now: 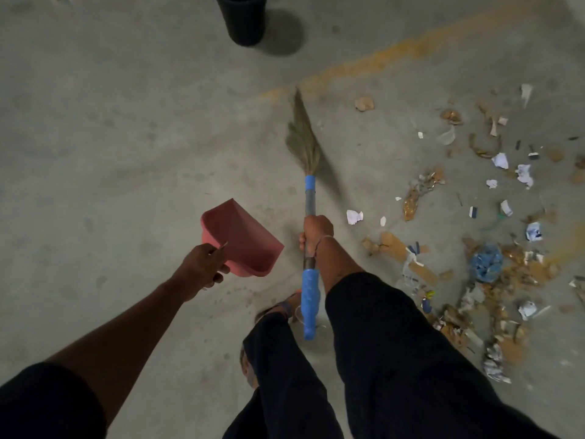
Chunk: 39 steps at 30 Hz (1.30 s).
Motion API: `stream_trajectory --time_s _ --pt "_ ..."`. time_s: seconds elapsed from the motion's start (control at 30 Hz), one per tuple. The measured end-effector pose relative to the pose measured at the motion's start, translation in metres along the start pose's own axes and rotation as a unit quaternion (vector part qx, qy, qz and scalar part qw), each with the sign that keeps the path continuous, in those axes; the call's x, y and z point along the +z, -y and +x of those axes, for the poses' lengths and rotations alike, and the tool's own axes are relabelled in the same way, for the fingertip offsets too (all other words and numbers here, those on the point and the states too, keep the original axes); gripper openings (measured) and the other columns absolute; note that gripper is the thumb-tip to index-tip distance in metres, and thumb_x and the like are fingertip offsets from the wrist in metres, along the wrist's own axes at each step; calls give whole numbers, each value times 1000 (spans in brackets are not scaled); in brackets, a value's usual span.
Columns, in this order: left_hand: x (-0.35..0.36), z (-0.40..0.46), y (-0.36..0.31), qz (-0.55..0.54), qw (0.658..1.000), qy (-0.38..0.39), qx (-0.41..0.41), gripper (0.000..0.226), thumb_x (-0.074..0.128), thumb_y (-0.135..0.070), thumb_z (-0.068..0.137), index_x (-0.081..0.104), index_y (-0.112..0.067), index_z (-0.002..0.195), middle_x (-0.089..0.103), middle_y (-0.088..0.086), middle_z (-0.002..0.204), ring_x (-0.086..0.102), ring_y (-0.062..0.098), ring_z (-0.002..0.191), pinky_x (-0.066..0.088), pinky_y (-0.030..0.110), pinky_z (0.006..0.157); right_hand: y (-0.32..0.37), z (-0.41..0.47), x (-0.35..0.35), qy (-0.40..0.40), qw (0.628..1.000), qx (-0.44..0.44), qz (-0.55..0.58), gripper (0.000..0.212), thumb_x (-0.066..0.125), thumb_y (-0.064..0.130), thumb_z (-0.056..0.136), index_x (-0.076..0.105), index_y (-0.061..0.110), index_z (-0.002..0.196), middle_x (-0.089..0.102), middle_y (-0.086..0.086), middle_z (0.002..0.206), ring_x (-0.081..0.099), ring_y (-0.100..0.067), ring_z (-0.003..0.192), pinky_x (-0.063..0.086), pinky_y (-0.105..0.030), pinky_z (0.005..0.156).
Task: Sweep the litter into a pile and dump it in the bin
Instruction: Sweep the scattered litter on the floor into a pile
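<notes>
My left hand (202,264) grips the rear of a pink dustpan (240,236), held above the floor with nothing in it. My right hand (316,232) is closed around the grey shaft of a broom (309,198) with blue grips. Its grass bristles (302,137) point away from me over bare floor, left of the mess. Litter (493,248) lies scattered over the floor on the right: torn paper, brown cardboard scraps, a crumpled blue bag (486,263). A black bin (242,17) stands at the top edge, straight ahead.
The floor is grey concrete with a worn yellow painted line (380,61) running diagonally at the upper right. My legs in dark trousers and my sandalled foot (278,308) are below the broom handle. More small litter shows at the top left corner.
</notes>
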<state>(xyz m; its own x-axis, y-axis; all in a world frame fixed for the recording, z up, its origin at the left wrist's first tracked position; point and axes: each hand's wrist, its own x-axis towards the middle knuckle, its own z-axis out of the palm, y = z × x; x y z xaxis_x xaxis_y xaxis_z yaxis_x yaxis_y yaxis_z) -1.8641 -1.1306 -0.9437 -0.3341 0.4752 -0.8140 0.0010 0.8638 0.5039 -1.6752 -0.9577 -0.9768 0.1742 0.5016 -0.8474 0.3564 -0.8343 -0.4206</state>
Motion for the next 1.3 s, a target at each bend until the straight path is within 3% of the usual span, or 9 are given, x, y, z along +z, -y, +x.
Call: stream_trajectory --time_s 0.17,0.3,0.4,0.57,1.0,1.13,1.3 --pt "14 18 -30 22 1000 22 -3 47 57 -46 100 61 1 103 73 19 90 53 16 50 33 23 43 20 18 -23 -33 985 60 157 18 32 4 95 48 4 90 43 -12 60 39 -21 45 36 -25 46" --pt "21 30 -60 36 999 35 4 45 56 -41 101 60 3 104 73 21 91 54 16 50 33 21 41 19 15 -31 -100 967 54 227 18 33 7 92 50 5 99 43 -12 58 38 -18 40 38 -23 43" --pt "24 39 -84 40 998 46 3 46 57 -44 100 61 2 105 72 21 91 56 19 55 34 22 42 18 -2 -38 -109 960 35 256 16 32 9 91 45 9 100 41 -10 58 38 -17 41 38 -23 43" --pt "27 50 -120 66 997 44 3 47 61 -47 97 61 0 99 72 22 91 54 20 52 33 21 42 7 -20 -47 -92 969 30 229 9 35 16 95 44 13 94 43 -11 62 37 -17 39 36 -23 44" --pt "47 67 -191 110 992 68 -2 50 58 -43 100 61 6 109 72 21 91 50 13 40 31 19 39 44 -27 -63 -69 987 -14 144 18 42 29 98 50 15 108 57 -11 76 49 -18 44 39 -22 38" --pt "49 87 -214 135 987 83 1 47 59 -45 99 63 1 106 74 17 90 53 17 50 37 20 41 69 -7 -62 -61 993 -38 98 21 46 33 95 51 26 114 63 -11 85 56 -21 54 43 -24 39" --pt "51 120 -245 141 984 104 21 45 60 -43 99 62 1 102 73 19 91 55 16 51 37 22 39 128 56 -65 -56 997 -23 55 25 43 25 90 57 17 108 65 -14 87 55 -22 53 44 -27 42"
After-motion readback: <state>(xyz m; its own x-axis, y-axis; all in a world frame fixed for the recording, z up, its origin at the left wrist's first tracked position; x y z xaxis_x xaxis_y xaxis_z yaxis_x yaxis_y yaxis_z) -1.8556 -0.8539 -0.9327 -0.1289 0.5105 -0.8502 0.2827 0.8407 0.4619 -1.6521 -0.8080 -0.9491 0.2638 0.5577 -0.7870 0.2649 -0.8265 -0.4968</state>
